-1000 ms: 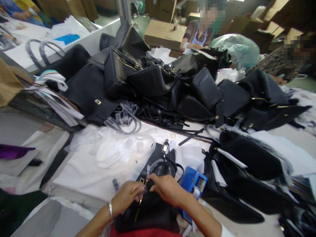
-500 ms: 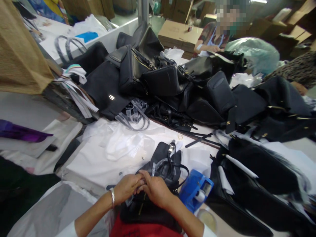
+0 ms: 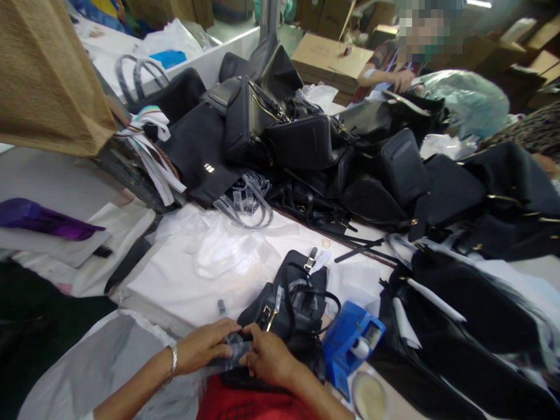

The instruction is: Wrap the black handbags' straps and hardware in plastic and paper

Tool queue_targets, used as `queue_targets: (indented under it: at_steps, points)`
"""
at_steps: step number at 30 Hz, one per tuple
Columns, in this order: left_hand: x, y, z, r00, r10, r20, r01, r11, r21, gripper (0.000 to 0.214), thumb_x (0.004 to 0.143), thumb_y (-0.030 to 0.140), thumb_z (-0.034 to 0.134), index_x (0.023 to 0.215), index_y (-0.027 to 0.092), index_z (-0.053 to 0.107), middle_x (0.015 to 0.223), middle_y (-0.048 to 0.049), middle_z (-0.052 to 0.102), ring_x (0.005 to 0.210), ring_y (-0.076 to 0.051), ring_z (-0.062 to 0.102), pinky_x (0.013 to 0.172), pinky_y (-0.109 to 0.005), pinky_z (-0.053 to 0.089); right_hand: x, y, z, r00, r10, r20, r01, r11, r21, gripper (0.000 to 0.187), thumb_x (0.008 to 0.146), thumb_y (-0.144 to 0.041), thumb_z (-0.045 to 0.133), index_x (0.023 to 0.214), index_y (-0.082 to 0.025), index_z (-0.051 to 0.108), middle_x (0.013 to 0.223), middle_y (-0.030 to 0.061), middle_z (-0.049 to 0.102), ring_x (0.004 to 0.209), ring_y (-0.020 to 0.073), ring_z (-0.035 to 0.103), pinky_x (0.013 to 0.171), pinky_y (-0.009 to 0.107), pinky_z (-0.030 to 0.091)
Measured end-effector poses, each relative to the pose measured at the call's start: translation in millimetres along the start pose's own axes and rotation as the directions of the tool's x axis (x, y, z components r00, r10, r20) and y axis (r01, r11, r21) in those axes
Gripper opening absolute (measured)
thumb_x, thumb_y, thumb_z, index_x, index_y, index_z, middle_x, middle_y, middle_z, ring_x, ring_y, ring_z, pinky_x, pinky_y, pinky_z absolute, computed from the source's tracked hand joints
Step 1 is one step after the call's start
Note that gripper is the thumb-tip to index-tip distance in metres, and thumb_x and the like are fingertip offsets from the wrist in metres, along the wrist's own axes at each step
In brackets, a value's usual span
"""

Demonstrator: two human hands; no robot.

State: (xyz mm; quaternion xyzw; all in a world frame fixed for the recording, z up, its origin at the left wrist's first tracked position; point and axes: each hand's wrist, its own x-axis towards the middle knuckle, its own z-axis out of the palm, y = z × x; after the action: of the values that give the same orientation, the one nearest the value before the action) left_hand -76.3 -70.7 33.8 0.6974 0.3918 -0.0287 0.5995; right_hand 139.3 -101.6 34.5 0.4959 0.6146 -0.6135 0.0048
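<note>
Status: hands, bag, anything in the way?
Left hand, right hand: both gripping clear film. Black bag beneath them. Blue tape dispenser close on right, possibly in the way.

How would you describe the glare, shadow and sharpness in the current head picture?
Head view: bright glints on the black bags and the greenish plastic bag; head view: deep darkness at lower left, hiding detail; head view: the left hand and right hand look slightly soft, with pixelation at upper right.

From afar, I see a shiny silver bracelet [image 3: 174, 363] just behind the left hand [image 3: 206, 349], dark-marked red clothing [image 3: 262, 405] below.
</note>
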Motion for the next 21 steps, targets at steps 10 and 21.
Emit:
queue_targets:
  at_steps: [10, 21]
  points:
    - [-10, -4, 22.7, 0.978, -0.13, -0.162, 0.129, 0.991, -0.016, 0.037, 0.069, 0.018, 0.061, 0.105, 0.022, 0.062, 0.098, -0.0008, 0.062, 0.087, -0.02, 0.055, 0.075, -0.027, 0.042, 4, -4, 18, 0.997, -0.006, -0.078, -0.004, 0.991, -0.13, 0.043, 0.072, -0.026, 0.065, 0.113, -0.022, 0.055, 0.071, -0.0004, 0.069, 0.071, 0.0185, 0.066, 0.06, 0.023, 0.04]
    - [-27, 55, 52.8, 0.942, 0.009, -0.334, 0.047, 0.986, 0.161, 0.047, 0.075, 0.018, 0.057, 0.121, 0.028, 0.054, 0.111, -0.002, 0.061, 0.101, -0.021, 0.057, 0.088, -0.029, 0.042, -56, 3, -2, 0.933, -0.306, -0.192, 0.245, 0.926, -0.286, 0.013, 0.082, -0.022, 0.052, 0.09, -0.024, 0.062, 0.08, -0.0027, 0.069, 0.071, 0.0131, 0.061, 0.061, 0.02, 0.035]
